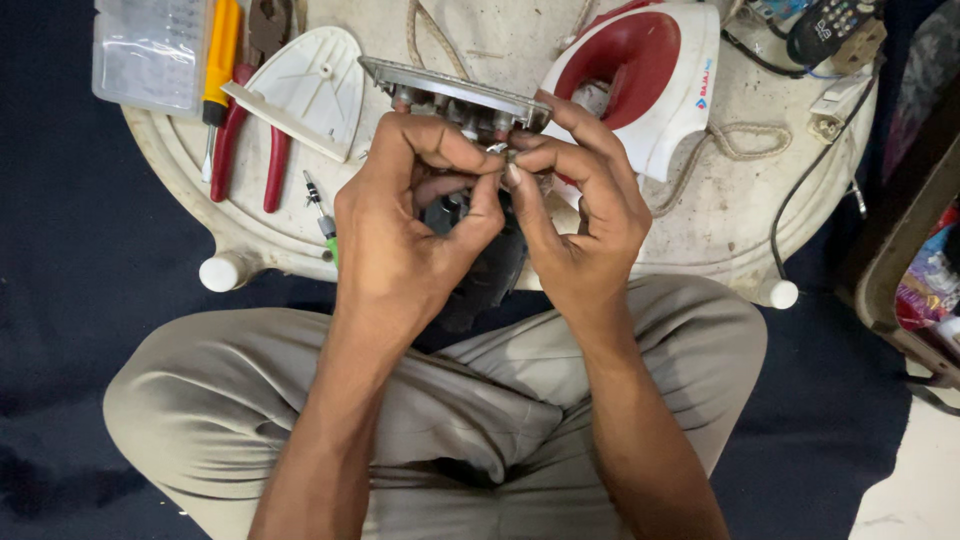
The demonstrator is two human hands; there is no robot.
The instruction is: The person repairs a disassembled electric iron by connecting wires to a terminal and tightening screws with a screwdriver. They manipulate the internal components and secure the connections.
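My left hand (410, 215) and my right hand (580, 205) both grip a metal iron soleplate (450, 92) tilted on edge above my lap, its wiring side toward me. My fingertips meet at small terminals under its rim. A dark part (485, 275) hangs below, partly hidden by my hands. The red and white iron housing (650, 75) lies just right of the soleplate on the round table.
A white iron-shaped cover (305, 85), red-handled pliers (245, 130), a yellow-handled screwdriver (220, 60), a small green screwdriver (322, 215), a clear parts box (150, 50), a braided cord (730, 145) and a black remote (835, 25) lie on the dirty white table (740, 230).
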